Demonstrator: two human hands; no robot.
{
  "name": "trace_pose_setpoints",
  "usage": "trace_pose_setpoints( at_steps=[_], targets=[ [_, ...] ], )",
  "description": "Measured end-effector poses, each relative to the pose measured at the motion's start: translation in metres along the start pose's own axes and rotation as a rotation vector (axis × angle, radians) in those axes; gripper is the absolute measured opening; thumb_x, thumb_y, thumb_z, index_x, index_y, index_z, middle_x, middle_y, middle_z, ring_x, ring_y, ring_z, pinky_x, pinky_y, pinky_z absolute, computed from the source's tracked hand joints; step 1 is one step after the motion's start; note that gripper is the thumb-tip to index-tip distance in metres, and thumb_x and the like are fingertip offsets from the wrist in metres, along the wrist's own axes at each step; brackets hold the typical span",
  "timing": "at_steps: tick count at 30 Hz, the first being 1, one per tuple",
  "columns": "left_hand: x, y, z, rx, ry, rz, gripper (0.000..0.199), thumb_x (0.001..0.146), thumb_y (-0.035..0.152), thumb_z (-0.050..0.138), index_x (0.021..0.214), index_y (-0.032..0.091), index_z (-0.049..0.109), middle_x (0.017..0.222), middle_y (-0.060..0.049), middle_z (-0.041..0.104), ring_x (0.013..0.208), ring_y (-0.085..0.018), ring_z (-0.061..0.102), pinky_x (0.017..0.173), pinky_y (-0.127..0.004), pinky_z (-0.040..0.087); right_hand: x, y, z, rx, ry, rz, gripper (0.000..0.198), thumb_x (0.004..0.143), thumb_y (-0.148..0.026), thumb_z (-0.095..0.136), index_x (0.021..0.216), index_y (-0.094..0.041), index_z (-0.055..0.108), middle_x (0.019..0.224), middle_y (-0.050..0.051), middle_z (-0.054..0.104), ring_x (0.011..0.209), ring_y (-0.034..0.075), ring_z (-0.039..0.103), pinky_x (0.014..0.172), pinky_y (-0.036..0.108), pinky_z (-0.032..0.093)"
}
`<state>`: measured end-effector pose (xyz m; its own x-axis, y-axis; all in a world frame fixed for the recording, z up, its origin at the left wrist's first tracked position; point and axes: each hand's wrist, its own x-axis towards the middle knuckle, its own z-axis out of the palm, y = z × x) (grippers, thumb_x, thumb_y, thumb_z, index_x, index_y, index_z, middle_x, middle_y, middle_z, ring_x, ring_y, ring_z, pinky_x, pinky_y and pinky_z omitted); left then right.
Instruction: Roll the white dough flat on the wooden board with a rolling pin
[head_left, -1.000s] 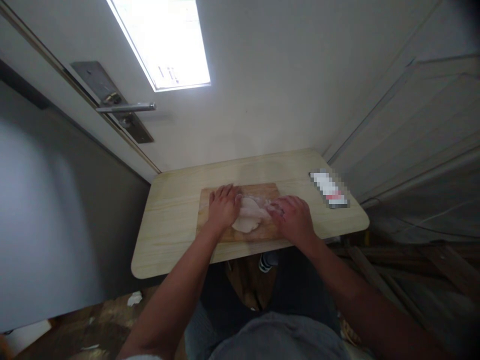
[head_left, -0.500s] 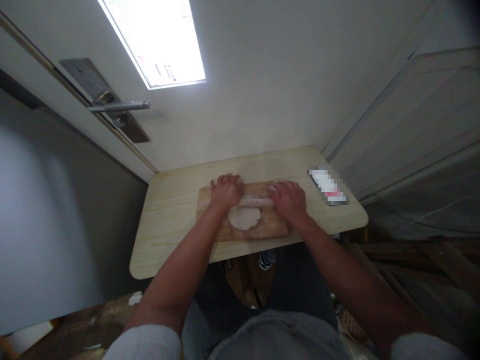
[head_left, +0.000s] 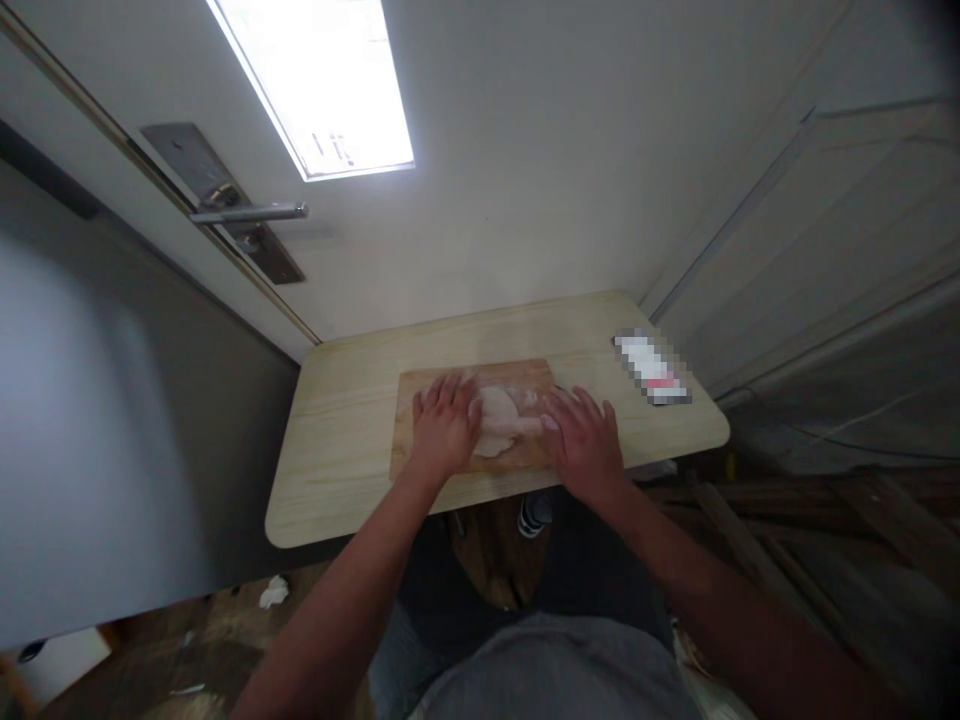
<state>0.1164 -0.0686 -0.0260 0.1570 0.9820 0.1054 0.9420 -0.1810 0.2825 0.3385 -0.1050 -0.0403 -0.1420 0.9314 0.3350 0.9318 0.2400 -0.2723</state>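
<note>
A flat piece of pale dough lies on a wooden cutting board. Across the dough runs a light rolling pin, blurred and hard to tell from the dough. My left hand presses on the pin's left end, fingers bent over it and pointing forward. At the right end my right hand holds the pin, its fingers curved over the top. Both pin ends are hidden under my hands. White flour dusts the board and my right fingers.
The board rests on a small light-wood table. A phone, blurred out, lies at its right side. Behind the table stands a white door with a metal handle and a bright window. Wooden beams are at lower right.
Both hands have moved toward my body with the rolling pin, from the dough's far edge onto its nearer part. The view has shifted slightly.
</note>
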Motion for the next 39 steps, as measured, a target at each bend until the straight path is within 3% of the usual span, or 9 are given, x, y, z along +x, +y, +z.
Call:
trace_pose_setpoints(
  at_steps=[4, 7, 19, 24, 31, 39],
  targets=[
    [-0.021, 0.002, 0.0, -0.022, 0.007, -0.021, 0.049, 0.102, 0.044, 0.031, 0.148, 0.032, 0.04, 0.159, -0.004, 0.037, 0.15, -0.026, 0.023, 0.122, -0.051, 0.012, -0.018, -0.007, -0.002, 0.027, 0.005, -0.02, 0.045, 0.1, -0.031, 0.036, 0.142, -0.024, 0.05, 0.149, 0.009, 0.05, 0.141, 0.031, 0.037, 0.114, 0.06, 0.021],
    [-0.018, 0.001, 0.002, -0.025, 0.036, -0.009, 0.05, 0.102, 0.043, 0.031, 0.149, 0.031, 0.04, 0.158, -0.005, 0.038, 0.149, -0.028, 0.024, 0.122, -0.053, 0.011, -0.016, -0.007, 0.0, 0.037, 0.014, -0.007, 0.044, 0.101, -0.031, 0.035, 0.141, -0.023, 0.051, 0.149, 0.009, 0.051, 0.141, 0.031, 0.037, 0.114, 0.059, 0.021],
    [0.064, -0.01, 0.01, 0.002, -0.016, -0.016, 0.049, 0.101, 0.047, 0.031, 0.145, 0.032, 0.046, 0.155, -0.006, 0.044, 0.142, -0.031, 0.035, 0.116, -0.059, 0.023, 0.066, 0.016, 0.036, -0.002, 0.09, 0.074, 0.046, 0.101, -0.038, 0.036, 0.137, -0.018, 0.057, 0.135, 0.012, 0.062, 0.134, 0.035, 0.042, 0.112, 0.063, 0.019],
    [0.078, -0.014, 0.012, 0.027, -0.026, -0.023, 0.05, 0.101, 0.046, 0.031, 0.145, 0.029, 0.046, 0.154, -0.007, 0.044, 0.141, -0.03, 0.037, 0.114, -0.06, 0.027, 0.084, 0.021, 0.04, -0.026, 0.045, 0.075, 0.047, 0.101, -0.037, 0.037, 0.138, -0.016, 0.056, 0.136, 0.015, 0.061, 0.133, 0.035, 0.043, 0.11, 0.062, 0.023],
    [0.045, -0.006, 0.01, 0.131, 0.051, 0.002, 0.05, 0.102, 0.048, 0.025, 0.142, 0.031, 0.049, 0.154, -0.004, 0.046, 0.141, -0.029, 0.038, 0.114, -0.056, 0.029, 0.054, 0.01, 0.026, -0.122, -0.005, 0.061, 0.05, 0.103, -0.042, 0.032, 0.139, -0.016, 0.054, 0.142, 0.012, 0.057, 0.135, 0.034, 0.042, 0.112, 0.06, 0.02],
    [-0.016, 0.004, 0.004, 0.142, 0.073, 0.009, 0.051, 0.103, 0.048, 0.023, 0.147, 0.03, 0.042, 0.156, -0.004, 0.043, 0.146, -0.027, 0.032, 0.119, -0.06, 0.017, 0.001, -0.006, 0.004, -0.091, 0.001, -0.015, 0.048, 0.103, -0.04, 0.034, 0.142, -0.018, 0.051, 0.149, 0.011, 0.05, 0.139, 0.032, 0.039, 0.113, 0.056, 0.023]
  ],
)
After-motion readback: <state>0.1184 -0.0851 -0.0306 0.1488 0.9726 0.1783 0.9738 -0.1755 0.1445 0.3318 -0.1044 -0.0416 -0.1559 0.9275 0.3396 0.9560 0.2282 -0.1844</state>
